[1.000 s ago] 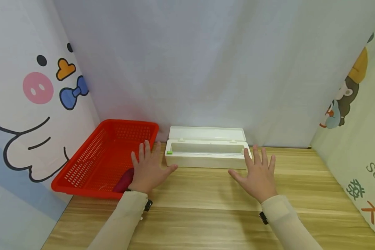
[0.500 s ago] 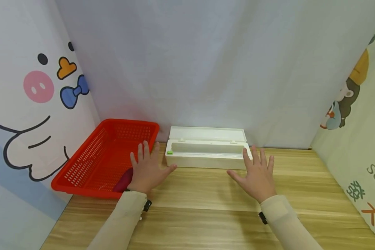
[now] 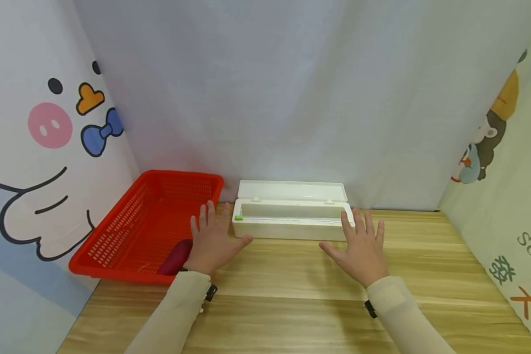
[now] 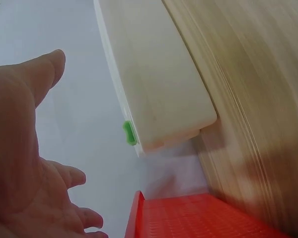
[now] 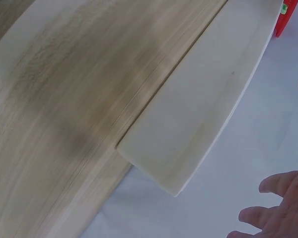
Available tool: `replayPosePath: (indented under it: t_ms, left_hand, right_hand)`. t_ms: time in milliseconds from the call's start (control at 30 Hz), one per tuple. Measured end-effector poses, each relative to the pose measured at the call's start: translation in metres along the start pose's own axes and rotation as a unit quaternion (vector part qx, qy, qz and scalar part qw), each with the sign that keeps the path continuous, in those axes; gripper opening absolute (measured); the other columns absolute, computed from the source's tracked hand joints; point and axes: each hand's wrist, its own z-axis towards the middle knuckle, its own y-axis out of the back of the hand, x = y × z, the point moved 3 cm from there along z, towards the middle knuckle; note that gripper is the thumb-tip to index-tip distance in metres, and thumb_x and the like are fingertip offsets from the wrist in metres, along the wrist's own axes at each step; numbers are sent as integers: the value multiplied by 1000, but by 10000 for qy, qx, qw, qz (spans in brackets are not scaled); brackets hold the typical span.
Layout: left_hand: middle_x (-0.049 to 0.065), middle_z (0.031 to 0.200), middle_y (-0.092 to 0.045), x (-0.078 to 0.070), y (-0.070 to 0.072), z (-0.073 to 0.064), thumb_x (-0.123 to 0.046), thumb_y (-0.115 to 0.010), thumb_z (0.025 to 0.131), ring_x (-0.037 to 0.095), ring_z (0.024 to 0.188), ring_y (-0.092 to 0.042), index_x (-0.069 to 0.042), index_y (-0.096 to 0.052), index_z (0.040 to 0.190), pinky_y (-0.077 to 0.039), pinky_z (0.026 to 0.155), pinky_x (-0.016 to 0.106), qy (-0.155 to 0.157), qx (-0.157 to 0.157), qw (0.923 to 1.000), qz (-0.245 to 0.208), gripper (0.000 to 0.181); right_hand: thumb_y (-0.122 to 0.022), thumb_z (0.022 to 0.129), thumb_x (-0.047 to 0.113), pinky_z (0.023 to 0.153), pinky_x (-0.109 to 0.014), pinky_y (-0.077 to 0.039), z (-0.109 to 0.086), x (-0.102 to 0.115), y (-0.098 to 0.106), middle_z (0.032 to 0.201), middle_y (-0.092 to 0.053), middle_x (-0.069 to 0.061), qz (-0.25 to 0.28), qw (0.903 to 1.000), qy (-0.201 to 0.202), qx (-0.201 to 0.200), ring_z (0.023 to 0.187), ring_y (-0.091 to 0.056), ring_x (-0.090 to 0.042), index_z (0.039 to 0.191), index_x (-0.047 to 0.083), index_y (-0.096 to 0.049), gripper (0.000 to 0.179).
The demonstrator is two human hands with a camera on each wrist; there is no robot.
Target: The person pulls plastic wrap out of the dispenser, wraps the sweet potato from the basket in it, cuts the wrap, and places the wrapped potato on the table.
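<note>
Both hands hover over the wooden table with fingers spread and nothing in them. My left hand [image 3: 212, 246] is between the red basket and the long white box, overlapping the basket's right side in the head view. My right hand [image 3: 362, 250] is at the box's right end. The white box [image 3: 292, 231] stands against the back curtain, its lid [image 3: 292, 189] tipped back, with a small green slider [image 3: 238, 217] at its left end. A dark purple-red, rounded elongated object [image 3: 176, 257] lies in the red basket [image 3: 115, 273], partly hidden behind my left hand.
A grey-white curtain [image 3: 283, 98] closes off the back. Printed cloth panels flank the wooden table [image 3: 283, 314], with a cartoon duck panel [image 3: 22, 147] on the left and a cream panel [image 3: 504, 211] on the right. The basket fills the table's back left.
The head view has shifted very slightly. Both hands stay spread in nearly the same place, and the box and basket have not moved.
</note>
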Motion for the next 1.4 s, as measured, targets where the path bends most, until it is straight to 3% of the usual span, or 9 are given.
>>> replayPosePath:
  t_ms: [200, 300, 400, 533, 600, 833, 933, 1133, 1400]
  left_hand:
    - [21, 156, -8, -9, -3, 4, -65, -62, 77, 41, 142, -6, -11, -21, 151, -12, 112, 57, -246, -133, 9991, -318, 100]
    - [20, 152, -21, -14, -5, 7, -57, -64, 81, 37, 138, -22, -6, -27, 148, -25, 110, 52, -484, -265, 9972, -503, 91]
    - [16, 144, -34, -15, -9, 10, -52, -64, 84, 32, 130, -36, -4, -33, 143, -35, 106, 48, -489, -296, 9958, -722, 82]
    - [14, 138, -43, -7, -22, 16, -52, -62, 86, 31, 124, -43, -6, -37, 141, -36, 104, 48, 59, -50, 9933, -1156, 76]
    - [12, 136, -46, -1, -31, 19, -53, -62, 85, 30, 123, -44, -7, -38, 141, -36, 103, 48, 446, 104, 9876, -1499, 75]
    - [14, 126, -55, 18, -54, 30, -51, -62, 87, 30, 113, -52, -7, -40, 137, -42, 94, 46, 1481, 157, 9468, -2852, 70]
    - [14, 121, -57, 19, -62, 36, -52, -61, 86, 29, 108, -53, -8, -40, 136, -42, 91, 44, 1613, -14, 9377, -3077, 70]
    - [13, 117, -58, 18, -73, 43, -57, -62, 84, 28, 106, -54, -10, -44, 129, -42, 91, 43, 1838, -275, 9325, -3097, 68]
    - [11, 115, -57, 20, -71, 49, -49, -65, 86, 26, 103, -53, -9, -45, 130, -43, 89, 43, 1710, -32, 9296, -3265, 63]
  right_hand:
    - [-49, 81, 74, 108, -63, 3, -2, -4, -3, 150, -26, -23, 48, 10000, -40, 27, 138, -17, -46, 147, 8, -32, 95]
    - [-50, 81, 72, 108, -63, 3, -5, -6, -5, 151, -25, -23, 127, 9998, -115, 94, 137, -19, -48, 147, 6, -33, 95]
    - [-51, 83, 70, 108, -64, 0, -7, -8, -5, 151, -24, -24, 153, 9993, -209, 252, 136, -19, -48, 146, 4, -33, 93]
    - [-52, 86, 64, 107, -65, -2, -9, -11, -5, 151, -23, -26, 182, 9980, -325, 505, 136, -18, -48, 145, 1, -33, 89]
    - [-53, 87, 62, 107, -65, -3, -11, -13, -5, 150, -24, -27, 163, 9975, -366, 576, 136, -18, -48, 145, 1, -33, 87]
    - [-55, 88, 56, 108, -65, -3, -16, -18, -5, 149, -25, -28, 191, 9964, -469, 681, 137, -19, -47, 144, -1, -35, 82]
    - [-54, 88, 57, 108, -64, -1, -17, -21, -6, 149, -25, -29, 217, 9959, -542, 690, 137, -19, -47, 144, -2, -34, 83]
    - [-53, 89, 57, 108, -64, -4, -19, -25, -9, 146, -30, -30, 149, 9966, -565, 583, 135, -24, -45, 142, -3, -37, 82]
    - [-52, 89, 58, 109, -63, -4, -22, -28, -10, 145, -32, -30, 158, 9969, -594, 484, 134, -26, -46, 142, -2, -37, 81]
